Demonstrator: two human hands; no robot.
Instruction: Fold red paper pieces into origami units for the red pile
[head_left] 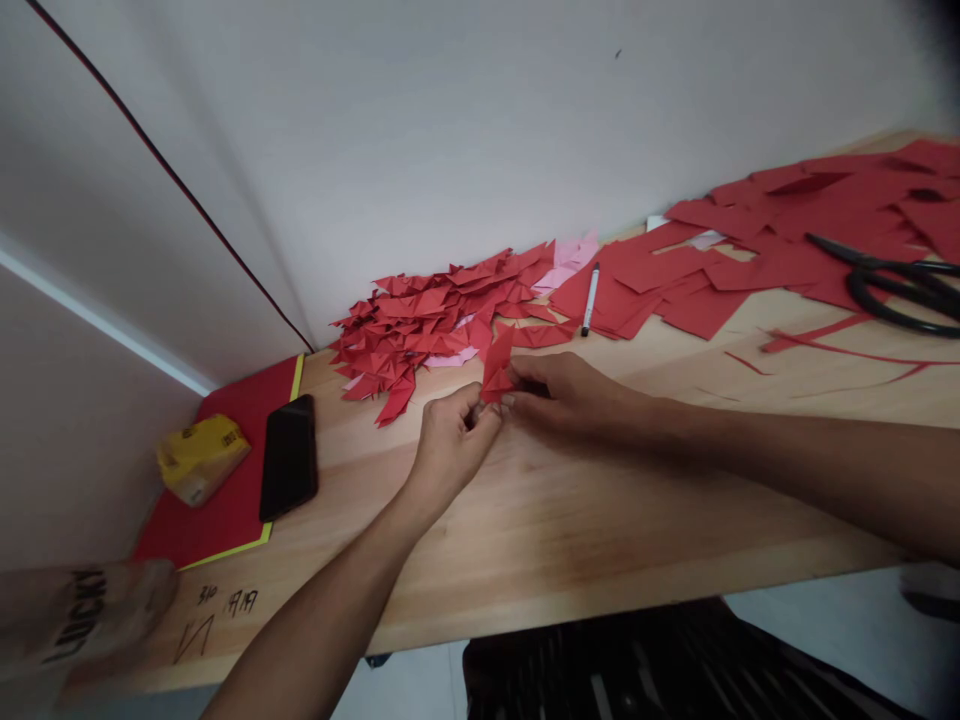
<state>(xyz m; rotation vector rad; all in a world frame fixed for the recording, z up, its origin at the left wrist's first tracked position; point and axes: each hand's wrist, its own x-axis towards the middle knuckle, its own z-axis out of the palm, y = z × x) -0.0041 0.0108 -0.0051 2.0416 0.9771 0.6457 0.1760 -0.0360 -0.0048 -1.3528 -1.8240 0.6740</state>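
Between my two hands, a small red folded paper piece (496, 368) is pinched above the wooden table. My left hand (454, 432) grips its lower left corner with curled fingers. From the right, my right hand (564, 392) holds its lower right edge between thumb and fingers. The exact fold under my fingertips is hidden. Just behind my hands lies a heap of folded red paper pieces (427, 315), with a few pink ones showing among them. A marker (591, 300) with a black end rests to the right of this heap.
Flat red paper pieces (810, 215) are piled at the back right, with black-handled scissors (900, 290) on them. Thin red strips (847, 350) lie in front. At left are a phone (289, 458), red sheets (217, 530), a yellow packet (201, 458) and a bottle marked LUCKY (90, 615).
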